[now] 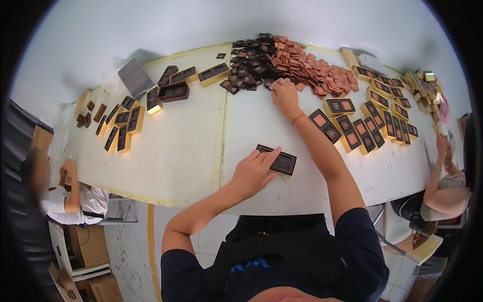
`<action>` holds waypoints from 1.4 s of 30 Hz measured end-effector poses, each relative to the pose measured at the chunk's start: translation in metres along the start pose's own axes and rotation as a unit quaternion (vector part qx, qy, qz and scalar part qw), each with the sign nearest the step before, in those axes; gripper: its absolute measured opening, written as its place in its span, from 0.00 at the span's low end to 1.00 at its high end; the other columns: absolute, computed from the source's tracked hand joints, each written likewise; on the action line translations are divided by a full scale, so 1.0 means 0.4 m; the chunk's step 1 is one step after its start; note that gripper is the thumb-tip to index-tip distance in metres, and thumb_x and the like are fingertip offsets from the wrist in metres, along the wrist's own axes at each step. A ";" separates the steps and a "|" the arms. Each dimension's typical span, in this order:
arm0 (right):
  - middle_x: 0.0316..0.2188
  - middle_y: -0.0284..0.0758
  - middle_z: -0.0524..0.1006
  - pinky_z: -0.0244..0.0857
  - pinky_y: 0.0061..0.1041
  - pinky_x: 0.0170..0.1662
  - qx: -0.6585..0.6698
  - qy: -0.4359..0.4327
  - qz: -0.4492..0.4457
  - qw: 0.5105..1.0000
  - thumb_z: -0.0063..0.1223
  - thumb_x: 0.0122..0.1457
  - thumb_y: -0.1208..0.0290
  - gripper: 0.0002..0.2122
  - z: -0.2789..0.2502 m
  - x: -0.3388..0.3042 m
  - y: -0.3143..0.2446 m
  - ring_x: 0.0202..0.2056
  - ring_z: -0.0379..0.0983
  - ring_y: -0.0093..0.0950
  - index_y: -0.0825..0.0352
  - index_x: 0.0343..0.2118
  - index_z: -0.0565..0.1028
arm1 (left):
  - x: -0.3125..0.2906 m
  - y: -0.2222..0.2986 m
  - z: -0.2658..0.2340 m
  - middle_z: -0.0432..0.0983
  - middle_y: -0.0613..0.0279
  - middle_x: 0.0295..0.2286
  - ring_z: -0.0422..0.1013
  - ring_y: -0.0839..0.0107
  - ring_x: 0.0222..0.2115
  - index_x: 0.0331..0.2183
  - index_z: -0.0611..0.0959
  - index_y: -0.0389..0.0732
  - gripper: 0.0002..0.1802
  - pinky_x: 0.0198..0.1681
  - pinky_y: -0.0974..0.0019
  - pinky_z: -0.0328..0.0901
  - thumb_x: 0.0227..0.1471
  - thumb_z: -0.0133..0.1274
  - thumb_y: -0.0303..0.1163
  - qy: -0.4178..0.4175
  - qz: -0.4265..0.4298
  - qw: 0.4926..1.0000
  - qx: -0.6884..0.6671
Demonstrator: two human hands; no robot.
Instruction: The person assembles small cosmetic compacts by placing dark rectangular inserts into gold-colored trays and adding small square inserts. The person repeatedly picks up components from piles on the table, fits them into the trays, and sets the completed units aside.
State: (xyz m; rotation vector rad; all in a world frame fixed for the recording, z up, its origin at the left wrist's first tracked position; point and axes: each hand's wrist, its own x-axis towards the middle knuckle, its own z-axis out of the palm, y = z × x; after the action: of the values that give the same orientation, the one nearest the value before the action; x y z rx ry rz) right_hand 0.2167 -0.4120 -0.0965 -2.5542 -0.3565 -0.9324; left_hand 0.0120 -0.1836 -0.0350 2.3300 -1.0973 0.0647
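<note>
Just below mid-frame, our left hand (pixel 251 172) pinches the dark box (pixel 285 164) by its edges, seemingly the best hold: it looks light and stiff. We cannot tell whether our right hand (pixel 285 95) pinches anything.

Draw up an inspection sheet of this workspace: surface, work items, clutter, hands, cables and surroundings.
Surface: white table, yellowish tape strip, dark scuffs.
Work items: dark-topped box before the person; heaped dark pieces and reddish pieces; gold-sided boxes left and right.
Clutter: greyish tray-like item; crumpled plastic.
Hands: left hand on the dark-topped box; right hand at the pieces' near edge, grip unclear.
Cables: thin dark cord, apparently, by a cardboard box at left.
Surroundings: co-workers at both sides.
</note>
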 end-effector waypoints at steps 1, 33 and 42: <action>0.37 0.32 0.76 0.64 0.37 0.48 0.044 -0.005 0.020 0.999 0.61 0.50 0.75 0.06 -0.008 -0.016 0.006 0.45 0.71 0.36 0.64 0.32 0.79 | 0.014 0.004 -0.012 0.74 0.56 0.42 0.69 0.55 0.43 0.61 0.69 0.44 0.49 0.47 0.55 0.66 0.37 0.72 0.37 0.002 0.021 1.000 0.011; 0.42 0.37 0.74 0.71 0.27 0.40 0.227 -0.341 0.022 0.912 0.68 0.51 0.70 0.17 -0.277 -0.167 -0.163 0.37 0.74 0.31 0.64 0.43 0.77 | 0.040 -0.129 -0.041 0.71 0.58 0.41 0.66 0.55 0.46 0.44 0.76 0.40 0.35 0.52 0.56 0.61 0.34 0.75 0.37 -0.082 -0.016 0.991 -0.102; 0.30 0.31 0.79 0.69 0.19 0.39 0.343 -0.296 0.197 0.869 0.62 0.56 0.79 0.05 -0.321 -0.163 -0.161 0.32 0.75 0.18 0.69 0.34 0.77 | 0.039 -0.125 -0.026 0.71 0.58 0.41 0.66 0.54 0.46 0.44 0.75 0.40 0.36 0.51 0.57 0.62 0.33 0.75 0.37 -0.048 -0.029 0.995 -0.082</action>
State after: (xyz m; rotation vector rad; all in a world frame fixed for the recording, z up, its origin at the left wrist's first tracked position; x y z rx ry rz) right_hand 0.0730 -0.4185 -0.0318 -2.0432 -0.2490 0.1533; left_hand 0.0605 -0.1636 -0.0454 2.2354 -1.0387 -0.1565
